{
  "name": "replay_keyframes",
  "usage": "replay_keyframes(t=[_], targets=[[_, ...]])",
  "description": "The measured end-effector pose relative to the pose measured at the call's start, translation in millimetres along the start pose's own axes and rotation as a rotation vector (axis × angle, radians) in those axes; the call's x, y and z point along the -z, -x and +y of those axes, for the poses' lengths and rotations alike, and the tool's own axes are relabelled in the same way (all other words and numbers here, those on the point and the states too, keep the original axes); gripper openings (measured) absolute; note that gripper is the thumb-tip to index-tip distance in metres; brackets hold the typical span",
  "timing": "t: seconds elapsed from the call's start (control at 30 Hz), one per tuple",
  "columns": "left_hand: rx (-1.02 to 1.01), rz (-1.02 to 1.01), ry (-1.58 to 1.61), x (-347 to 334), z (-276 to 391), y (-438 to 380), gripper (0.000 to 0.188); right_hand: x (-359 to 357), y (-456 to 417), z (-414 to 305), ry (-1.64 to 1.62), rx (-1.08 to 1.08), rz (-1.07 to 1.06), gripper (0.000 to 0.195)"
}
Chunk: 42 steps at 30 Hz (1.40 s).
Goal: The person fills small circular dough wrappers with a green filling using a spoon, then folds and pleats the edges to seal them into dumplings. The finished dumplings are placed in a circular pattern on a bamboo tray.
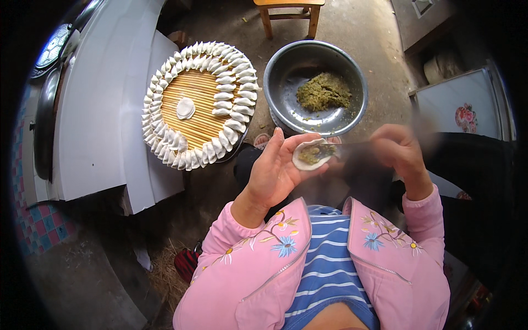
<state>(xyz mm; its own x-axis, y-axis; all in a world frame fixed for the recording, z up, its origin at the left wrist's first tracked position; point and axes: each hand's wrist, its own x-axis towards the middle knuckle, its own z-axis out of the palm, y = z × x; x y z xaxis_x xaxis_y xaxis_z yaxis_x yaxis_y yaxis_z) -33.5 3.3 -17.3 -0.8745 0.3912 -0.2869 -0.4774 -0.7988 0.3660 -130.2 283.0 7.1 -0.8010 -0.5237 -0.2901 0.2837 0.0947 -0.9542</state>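
Note:
On the fingers of my left hand lies a round dough wrapper with greenish filling on it. My right hand grips a utensil, partly blurred, whose tip touches the filling. Beyond my hands stands a metal basin holding a mound of chopped green filling. To its left is a round tray of thin slats with rings of folded dumplings around its edge. A small stack of dough wrappers lies near the tray's middle.
A wooden stool stands past the basin. At the left is a white-covered counter with a dark pan or lid beside it. A panel with a floral print is at the right. Straw lies on the floor at the lower left.

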Motion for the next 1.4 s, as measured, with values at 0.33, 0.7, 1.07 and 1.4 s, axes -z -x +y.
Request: replay_keyframes(t=[0.33, 0.7, 1.07, 1.4], targets=[[0.023, -0.001, 0.009, -14, -2, -4, 0.076, -8, -6, -9, 0.159, 0.098, -0.038, 0.015], [0.035, 0.017, 0.017, -19, 0, -7, 0.076, 11, -11, -3, -0.039, 0.036, -0.047, 0.015], [0.019, 0.049, 0.003, -20, 2, -9, 0.076, 28, -92, 47, 0.974, 0.733, 0.325, 0.009], [-0.042, -0.007, -0.027, -29, 6, -3, 0.075, -24, -89, 69, 1.375, 0.739, 0.418, 0.022]])
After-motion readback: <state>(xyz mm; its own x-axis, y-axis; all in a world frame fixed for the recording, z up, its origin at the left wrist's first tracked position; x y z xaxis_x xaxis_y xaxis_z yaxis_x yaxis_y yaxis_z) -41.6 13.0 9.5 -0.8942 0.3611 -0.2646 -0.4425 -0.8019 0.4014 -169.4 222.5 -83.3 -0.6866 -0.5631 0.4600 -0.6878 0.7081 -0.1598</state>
